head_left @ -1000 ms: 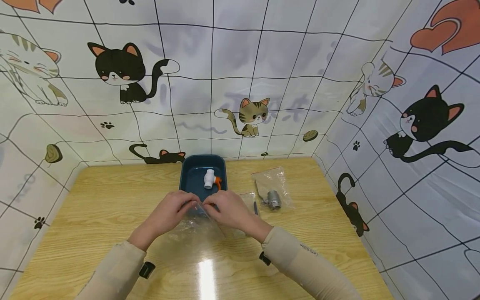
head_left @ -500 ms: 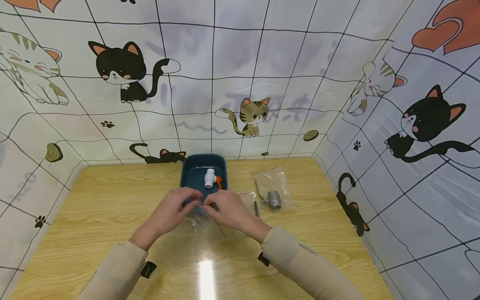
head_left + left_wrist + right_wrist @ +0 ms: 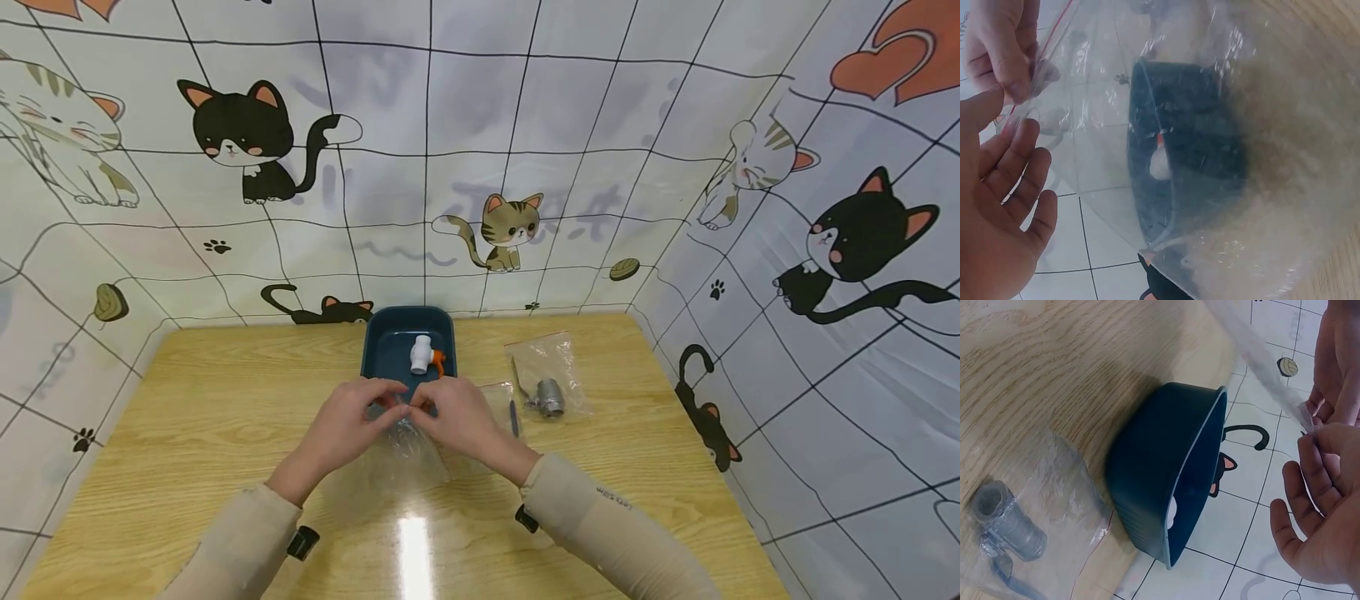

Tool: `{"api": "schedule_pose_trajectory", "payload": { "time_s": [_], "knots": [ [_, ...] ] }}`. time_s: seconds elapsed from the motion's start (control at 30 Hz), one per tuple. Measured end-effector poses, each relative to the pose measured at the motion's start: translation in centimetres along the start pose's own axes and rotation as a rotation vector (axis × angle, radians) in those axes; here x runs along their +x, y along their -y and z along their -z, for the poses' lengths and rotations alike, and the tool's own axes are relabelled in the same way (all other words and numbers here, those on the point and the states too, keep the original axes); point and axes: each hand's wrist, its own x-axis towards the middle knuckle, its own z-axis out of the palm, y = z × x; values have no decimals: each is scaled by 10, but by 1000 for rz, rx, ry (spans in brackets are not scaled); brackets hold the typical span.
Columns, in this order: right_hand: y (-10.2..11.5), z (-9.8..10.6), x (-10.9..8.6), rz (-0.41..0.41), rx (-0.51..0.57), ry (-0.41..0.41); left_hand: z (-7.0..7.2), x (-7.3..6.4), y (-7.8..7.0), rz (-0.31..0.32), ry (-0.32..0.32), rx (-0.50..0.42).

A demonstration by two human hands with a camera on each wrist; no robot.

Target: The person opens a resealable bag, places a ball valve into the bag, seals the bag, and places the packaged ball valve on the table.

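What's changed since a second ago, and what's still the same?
The left hand has shifted slightly rightward, and its thumb now looks to meet the right hand at the edge of the clear bag. Nothing visibly let go: both hands still pinch it. The white valve in the blue tray and the bagged grey fitting stayed put.

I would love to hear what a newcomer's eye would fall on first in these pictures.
Probably the black-and-white cartoon cat, bold on the pale backdrop at the head view's upper left. Next might come the white fitting with its orange handle, lying inside the dark blue tray toward the far edge of the table. At the tray's near end, the left hand and right hand pinch a clear bag.
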Motion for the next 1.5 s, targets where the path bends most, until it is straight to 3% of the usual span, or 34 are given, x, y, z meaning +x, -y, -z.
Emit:
{"api": "schedule_pose_trajectory", "payload": {
  "time_s": [0.27,0.5,0.97,1.1,1.33,1.5],
  "knots": [
    [1,-2,0,66,0,-38,-2,0,0,23,-7,-42],
    [2,-3,0,68,26,-55,-2,1,0,55,22,-86],
    [5,-5,0,38,12,-61,-6,-1,1,33,25,-138],
    [5,-6,1,66,-23,-67,-6,-2,0,29,45,-147],
    [6,-8,0,94,-208,-86,-6,-2,-1,21,74,-155],
    [6,-10,0,96,-193,-124,-6,-2,-3,49,62,-166]
  ]
}}
